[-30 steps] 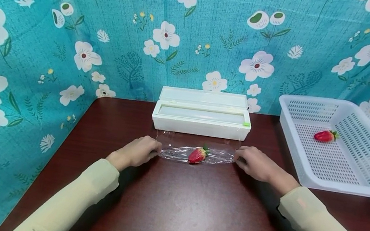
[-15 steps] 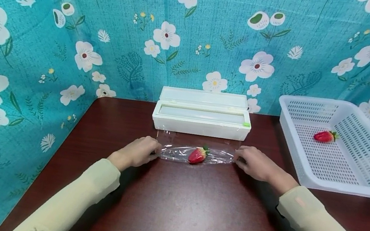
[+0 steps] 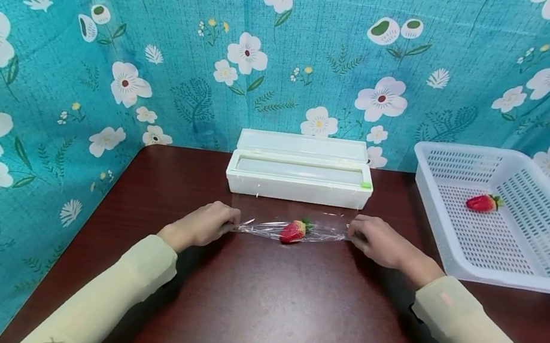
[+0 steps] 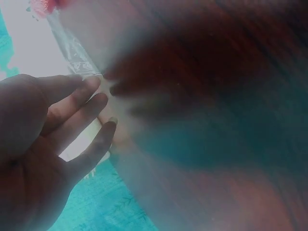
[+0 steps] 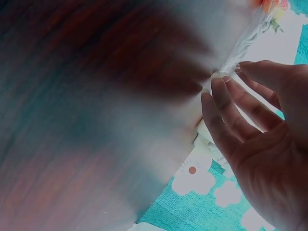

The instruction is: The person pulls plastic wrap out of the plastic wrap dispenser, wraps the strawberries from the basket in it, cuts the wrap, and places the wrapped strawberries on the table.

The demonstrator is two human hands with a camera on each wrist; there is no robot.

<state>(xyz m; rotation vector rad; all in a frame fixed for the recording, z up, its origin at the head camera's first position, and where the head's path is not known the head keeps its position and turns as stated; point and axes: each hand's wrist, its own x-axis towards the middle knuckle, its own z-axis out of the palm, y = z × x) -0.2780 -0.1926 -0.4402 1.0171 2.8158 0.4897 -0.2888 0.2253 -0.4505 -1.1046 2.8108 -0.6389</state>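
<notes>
A strip of clear plastic wrap (image 3: 265,230) stretches between my two hands in the head view. Its near edge is gathered into shiny folds over a red strawberry (image 3: 292,232) with green leaves, and its far part reaches toward the white box. My left hand (image 3: 207,223) pinches the left end of the wrap between thumb and fingertips. At the opposite end my right hand (image 3: 377,241) pinches the wrap the same way. Crinkled wrap (image 4: 79,57) meets the thumb and forefinger in the left wrist view, and a twisted bunch of wrap (image 5: 245,45) does so in the right wrist view.
A white wrap dispenser box (image 3: 299,191) with its lid raised and a green slider stands behind the strawberry. To the right is a white plastic basket (image 3: 524,279) with another strawberry (image 3: 484,202) inside. A floral curtain (image 3: 295,47) hangs behind the dark wooden table (image 3: 262,315).
The wrap's near edge has bunched into a narrower band over the strawberry. Both hands stay almost in the same place, holding the ends.
</notes>
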